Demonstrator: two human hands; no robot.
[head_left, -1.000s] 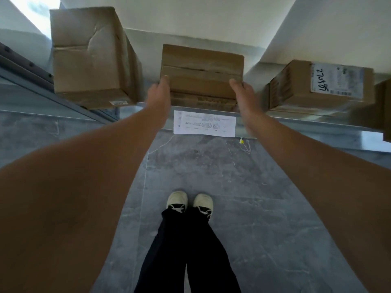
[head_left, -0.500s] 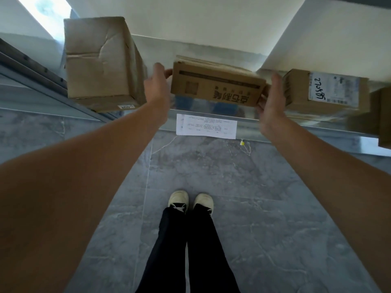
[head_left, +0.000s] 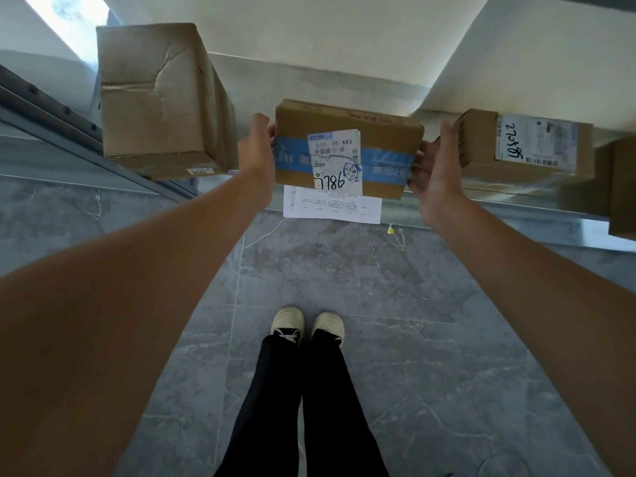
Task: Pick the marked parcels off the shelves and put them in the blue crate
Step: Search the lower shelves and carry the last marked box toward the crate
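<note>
A flat brown parcel (head_left: 382, 132) with blue tape and a white label marked 7786 is lifted just in front of the shelf edge, its label side turned toward me. My left hand (head_left: 256, 153) grips its left end. My right hand (head_left: 435, 166) holds its right end, fingers curled behind the box. The blue crate is not in view.
A tall brown box (head_left: 155, 98) stands on the shelf to the left. A labelled box (head_left: 523, 146) marked with handwritten digits sits to the right, another box (head_left: 623, 187) at the far right edge. A white paper sheet (head_left: 332, 208) hangs from the metal shelf edge (head_left: 516, 208). Grey tiled floor and my feet lie below.
The parcel has come off the shelf and been rotated between my hands, so the labelled, blue-taped face now points toward me. Both hands stayed on its ends.
</note>
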